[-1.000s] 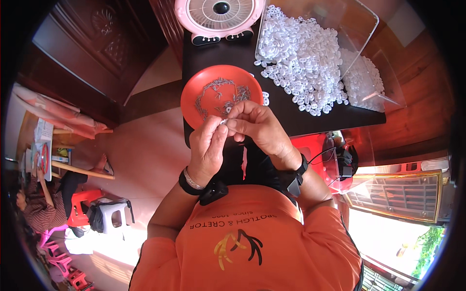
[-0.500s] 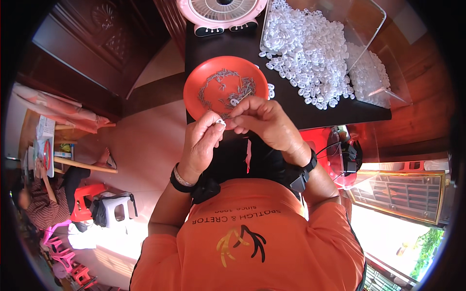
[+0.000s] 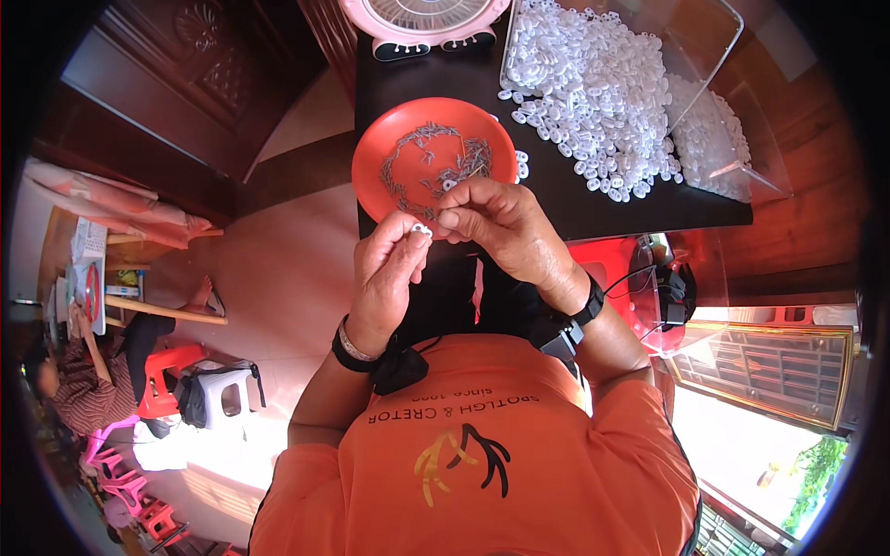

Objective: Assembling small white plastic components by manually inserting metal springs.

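Observation:
My left hand pinches a small white plastic piece with holes between thumb and fingertips, just past the near rim of a round orange-red plate. Close beside it, my right hand is closed in a pinch, its fingertips nearly meeting the white piece. Whatever the right fingers hold is too small to make out. Many thin grey pins lie loosely in a ring on the plate, and a white piece rests among them near the right fingers.
A big heap of white oval pieces spills from a clear bin on the dark table. At the back stands a pink fan. A red stool with black devices is at right. Another person sits far left.
The plate and table sit slightly higher in view. Both hands keep their pinches, with the right fingertips a little nearer the white piece.

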Motion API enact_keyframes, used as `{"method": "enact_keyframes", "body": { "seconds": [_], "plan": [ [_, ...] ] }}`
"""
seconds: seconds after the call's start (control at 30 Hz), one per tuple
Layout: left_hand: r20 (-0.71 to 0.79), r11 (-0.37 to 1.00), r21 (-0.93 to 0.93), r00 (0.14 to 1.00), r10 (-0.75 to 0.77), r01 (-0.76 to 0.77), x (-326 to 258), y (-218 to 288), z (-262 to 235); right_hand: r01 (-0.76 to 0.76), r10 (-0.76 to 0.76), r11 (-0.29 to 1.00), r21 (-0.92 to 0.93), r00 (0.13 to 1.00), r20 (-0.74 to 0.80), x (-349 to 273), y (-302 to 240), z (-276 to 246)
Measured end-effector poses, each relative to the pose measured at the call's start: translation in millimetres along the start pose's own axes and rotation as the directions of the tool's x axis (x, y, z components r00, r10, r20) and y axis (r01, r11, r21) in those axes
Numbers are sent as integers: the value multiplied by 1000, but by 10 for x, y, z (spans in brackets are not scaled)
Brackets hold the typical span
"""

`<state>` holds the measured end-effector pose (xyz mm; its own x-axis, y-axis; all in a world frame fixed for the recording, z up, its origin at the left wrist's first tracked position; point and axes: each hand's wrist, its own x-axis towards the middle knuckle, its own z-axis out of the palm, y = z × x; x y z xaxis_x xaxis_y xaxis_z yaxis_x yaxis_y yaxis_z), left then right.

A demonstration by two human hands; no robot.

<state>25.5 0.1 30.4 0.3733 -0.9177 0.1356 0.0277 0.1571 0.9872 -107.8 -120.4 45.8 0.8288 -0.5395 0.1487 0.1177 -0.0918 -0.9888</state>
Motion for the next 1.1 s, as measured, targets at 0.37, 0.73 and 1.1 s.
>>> {"method": "enact_keyframes", "body": {
  "seconds": [0.37,0.73,1.1],
  "plan": [
    [81,997,70,996,22,-28,-17,-28,-19,-28,34,994,-108,998,49,-17,-45,12],
    [79,998,63,997,18,-23,-18,-58,-33,-24,34,987,-160,998,61,-20,-56,-6],
    [85,994,108,996,-11,2,-41,-37,-43,-11,24,973,-230,998,55,-39,-87,7]
  ]
}}
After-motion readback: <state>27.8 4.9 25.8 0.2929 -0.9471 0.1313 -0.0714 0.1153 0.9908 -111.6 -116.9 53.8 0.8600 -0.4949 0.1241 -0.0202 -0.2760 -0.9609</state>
